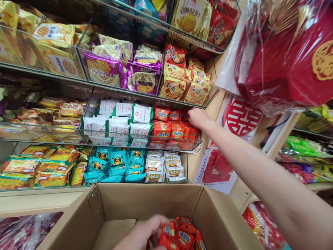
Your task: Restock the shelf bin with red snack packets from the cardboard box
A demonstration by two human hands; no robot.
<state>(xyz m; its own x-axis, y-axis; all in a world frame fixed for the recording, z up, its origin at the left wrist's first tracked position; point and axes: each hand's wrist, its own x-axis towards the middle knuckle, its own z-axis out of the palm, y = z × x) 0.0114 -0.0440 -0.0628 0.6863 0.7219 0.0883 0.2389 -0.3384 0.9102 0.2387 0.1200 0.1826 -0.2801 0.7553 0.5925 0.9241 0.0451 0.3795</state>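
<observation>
Low in the picture, my left hand (147,232) is inside an open cardboard box (151,199). Its fingers, a little blurred, curl round the edge of a red snack packet (169,232) among several others lying in the box. My right hand (197,118) reaches across to the right end of the middle shelf. Its fingertips are hidden behind the packets at the side of a compartment of matching red snack packets (162,129), so whether they grip one cannot be seen.
White and green packets (118,125) fill the neighbouring compartment. Below are teal packets (117,158) and white-gold packets (165,166). A clear front panel (125,139) edges the shelf. Plastic-wrapped red decorations (281,69) hang at upper right, above my right forearm.
</observation>
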